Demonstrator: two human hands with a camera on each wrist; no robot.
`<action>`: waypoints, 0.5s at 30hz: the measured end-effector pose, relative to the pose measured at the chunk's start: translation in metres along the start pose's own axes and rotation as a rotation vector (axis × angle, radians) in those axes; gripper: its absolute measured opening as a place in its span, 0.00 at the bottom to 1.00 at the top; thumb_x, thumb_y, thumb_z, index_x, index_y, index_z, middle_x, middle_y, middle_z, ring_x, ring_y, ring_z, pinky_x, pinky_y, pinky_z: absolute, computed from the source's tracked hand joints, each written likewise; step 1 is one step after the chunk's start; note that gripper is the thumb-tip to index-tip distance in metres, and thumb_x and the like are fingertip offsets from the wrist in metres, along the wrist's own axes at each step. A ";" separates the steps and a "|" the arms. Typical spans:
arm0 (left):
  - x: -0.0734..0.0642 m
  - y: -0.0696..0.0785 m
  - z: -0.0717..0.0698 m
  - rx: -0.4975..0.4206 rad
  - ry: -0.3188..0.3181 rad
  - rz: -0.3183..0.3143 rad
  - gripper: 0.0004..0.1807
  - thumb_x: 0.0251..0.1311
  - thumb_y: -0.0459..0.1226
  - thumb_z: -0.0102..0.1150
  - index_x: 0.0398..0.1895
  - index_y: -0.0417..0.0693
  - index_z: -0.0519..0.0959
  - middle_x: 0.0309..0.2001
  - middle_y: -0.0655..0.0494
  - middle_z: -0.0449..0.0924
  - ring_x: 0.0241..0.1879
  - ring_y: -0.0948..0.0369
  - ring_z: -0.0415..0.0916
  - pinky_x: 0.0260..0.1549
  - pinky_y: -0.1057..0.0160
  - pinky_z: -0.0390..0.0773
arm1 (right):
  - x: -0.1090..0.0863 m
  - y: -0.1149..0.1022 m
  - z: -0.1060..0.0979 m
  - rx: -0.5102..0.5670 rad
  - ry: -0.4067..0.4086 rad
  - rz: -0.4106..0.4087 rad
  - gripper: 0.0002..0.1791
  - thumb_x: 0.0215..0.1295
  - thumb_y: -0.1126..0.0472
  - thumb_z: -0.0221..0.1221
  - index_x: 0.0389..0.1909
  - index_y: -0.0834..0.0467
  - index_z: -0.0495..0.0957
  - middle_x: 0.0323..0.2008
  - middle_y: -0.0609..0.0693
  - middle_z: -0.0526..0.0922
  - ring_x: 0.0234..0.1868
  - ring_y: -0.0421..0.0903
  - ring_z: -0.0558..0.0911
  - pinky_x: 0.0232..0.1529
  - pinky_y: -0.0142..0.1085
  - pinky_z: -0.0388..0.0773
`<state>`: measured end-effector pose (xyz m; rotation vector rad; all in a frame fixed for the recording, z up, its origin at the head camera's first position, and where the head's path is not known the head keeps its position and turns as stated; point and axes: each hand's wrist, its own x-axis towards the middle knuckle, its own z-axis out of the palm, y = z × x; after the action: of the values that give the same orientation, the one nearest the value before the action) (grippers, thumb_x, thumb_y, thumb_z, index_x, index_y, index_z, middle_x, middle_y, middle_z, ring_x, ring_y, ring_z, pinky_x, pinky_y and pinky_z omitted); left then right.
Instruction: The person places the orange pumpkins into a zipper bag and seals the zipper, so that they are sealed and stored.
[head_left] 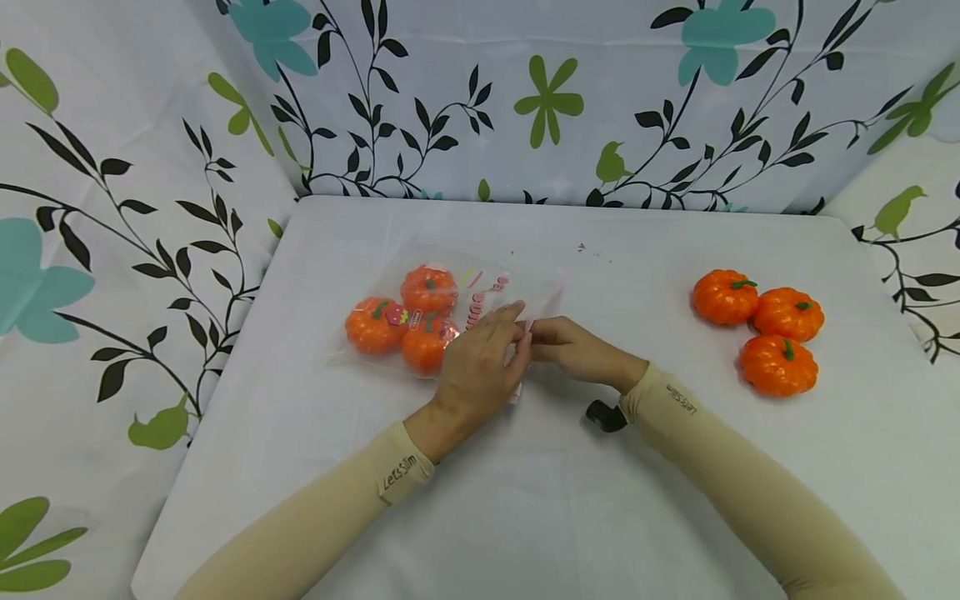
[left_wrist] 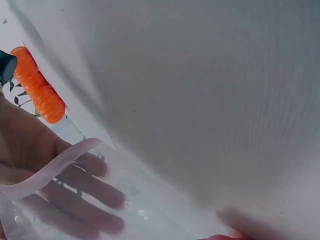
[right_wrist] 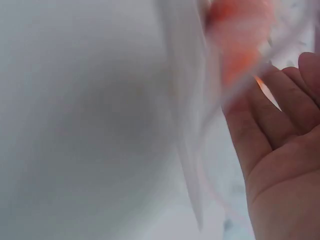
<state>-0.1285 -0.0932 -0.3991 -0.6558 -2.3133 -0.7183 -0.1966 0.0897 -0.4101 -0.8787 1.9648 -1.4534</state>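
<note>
head view looks forward and down, close wrist views share the bag (head_left: 487, 287)

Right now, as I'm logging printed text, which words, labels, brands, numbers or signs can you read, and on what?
"Let'sSlim": left sleeve.
"Let'sSlim": right sleeve.
Pink lettering on the plastic bag: too small and blurred to read.
Small dark marks on the tabletop: cannot tell whether they are writing.
No numbers or signs legible.
</note>
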 end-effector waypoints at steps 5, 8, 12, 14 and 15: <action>0.001 -0.001 0.000 0.009 -0.001 -0.007 0.06 0.63 0.33 0.64 0.29 0.39 0.79 0.55 0.43 0.83 0.53 0.51 0.83 0.52 0.57 0.81 | -0.044 -0.006 -0.026 -0.183 0.071 0.018 0.25 0.73 0.65 0.58 0.69 0.60 0.72 0.66 0.51 0.76 0.67 0.50 0.74 0.66 0.50 0.71; 0.001 -0.001 0.000 0.013 -0.006 -0.011 0.07 0.62 0.34 0.65 0.28 0.40 0.79 0.55 0.44 0.84 0.52 0.51 0.84 0.51 0.58 0.82 | -0.077 -0.012 -0.042 -0.333 0.167 0.073 0.29 0.71 0.58 0.63 0.71 0.51 0.72 0.68 0.45 0.74 0.67 0.55 0.73 0.66 0.58 0.68; 0.000 0.000 0.001 0.010 -0.009 -0.012 0.07 0.61 0.34 0.66 0.29 0.40 0.79 0.54 0.45 0.84 0.51 0.52 0.84 0.49 0.59 0.83 | -0.119 -0.021 -0.060 -0.453 0.346 0.109 0.33 0.64 0.54 0.69 0.70 0.46 0.73 0.67 0.41 0.75 0.66 0.58 0.75 0.64 0.64 0.67; 0.000 0.000 0.001 0.008 -0.010 -0.011 0.07 0.61 0.34 0.66 0.29 0.41 0.79 0.54 0.45 0.84 0.51 0.52 0.84 0.48 0.59 0.83 | -0.136 -0.026 -0.067 -0.492 0.435 0.118 0.36 0.60 0.56 0.73 0.70 0.44 0.73 0.67 0.42 0.75 0.66 0.56 0.74 0.63 0.65 0.67; 0.000 0.001 0.001 0.006 -0.008 -0.011 0.07 0.61 0.33 0.66 0.28 0.41 0.79 0.54 0.45 0.84 0.51 0.52 0.84 0.48 0.59 0.83 | -0.143 -0.029 -0.070 -0.513 0.477 0.132 0.39 0.58 0.56 0.74 0.71 0.41 0.72 0.67 0.42 0.75 0.67 0.54 0.73 0.64 0.65 0.65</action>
<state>-0.1284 -0.0921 -0.3997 -0.6447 -2.3275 -0.7145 -0.1514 0.2365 -0.3573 -0.6148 2.7730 -1.1707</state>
